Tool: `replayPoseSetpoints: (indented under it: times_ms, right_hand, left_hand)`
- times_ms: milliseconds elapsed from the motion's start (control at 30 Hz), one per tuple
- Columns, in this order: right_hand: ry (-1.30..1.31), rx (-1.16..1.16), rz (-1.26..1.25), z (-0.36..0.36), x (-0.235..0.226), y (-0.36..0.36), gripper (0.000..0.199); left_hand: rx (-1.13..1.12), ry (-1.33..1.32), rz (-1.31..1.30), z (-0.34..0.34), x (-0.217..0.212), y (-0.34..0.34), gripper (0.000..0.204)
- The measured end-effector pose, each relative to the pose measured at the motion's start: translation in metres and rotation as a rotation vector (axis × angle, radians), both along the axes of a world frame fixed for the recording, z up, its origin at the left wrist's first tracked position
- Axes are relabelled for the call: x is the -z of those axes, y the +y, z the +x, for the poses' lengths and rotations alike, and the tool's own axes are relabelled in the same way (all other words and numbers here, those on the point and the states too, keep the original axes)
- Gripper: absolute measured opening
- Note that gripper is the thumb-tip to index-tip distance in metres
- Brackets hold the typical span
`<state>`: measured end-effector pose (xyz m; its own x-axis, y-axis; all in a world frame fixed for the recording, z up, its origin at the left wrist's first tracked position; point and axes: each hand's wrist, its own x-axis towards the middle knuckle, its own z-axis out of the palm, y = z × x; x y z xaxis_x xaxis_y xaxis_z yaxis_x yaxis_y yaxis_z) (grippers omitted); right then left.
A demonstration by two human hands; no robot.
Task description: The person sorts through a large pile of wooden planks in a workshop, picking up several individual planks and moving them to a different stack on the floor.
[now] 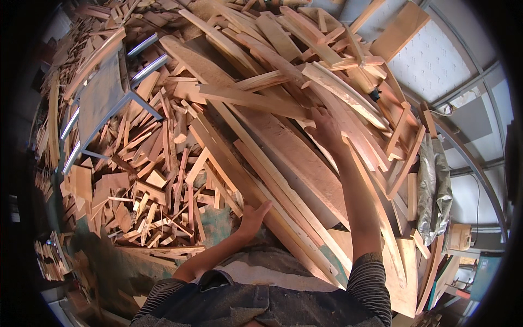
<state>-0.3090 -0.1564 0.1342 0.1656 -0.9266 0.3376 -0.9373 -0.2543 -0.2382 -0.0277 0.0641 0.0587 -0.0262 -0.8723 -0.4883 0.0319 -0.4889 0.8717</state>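
A short plank (250, 102) lies slantwise across the pile of long boards, and my right hand (325, 131) is closed on its right end, thumb apart from the fingers. Beneath it a wide rough board (291, 150) runs toward me. At the near left edge of the stack, my left hand (253, 220) grips a long brown board (231, 169); its thumb lies over the top and the other fingers are mostly hidden. Beside that board, narrow pale strips (278, 199) stretch down toward my waist.
Heaped offcuts (158, 191) cover the left side around a metal-legged stand (103, 90). Curved boards and joined frames (400, 136) pile up on the right, next to a grey plastic sheet (436, 185). Metal framing and pale wall panels (430, 60) stand beyond.
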Motion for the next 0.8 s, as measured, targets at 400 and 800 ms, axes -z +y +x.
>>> replayPoseSetpoints:
  times_ms: [400, 800]
  right_hand:
    - [0.019, -0.121, 0.112, 0.018, -0.014, 0.043, 0.04]
    - [-0.329, -0.328, 0.019, 0.062, -0.057, 0.083, 0.045]
  left_hand:
    - [0.046, 0.17, -0.123, 0.004, 0.016, -0.004, 0.05]
    - [0.042, 0.223, -0.012, 0.004, 0.022, -0.006, 0.062]
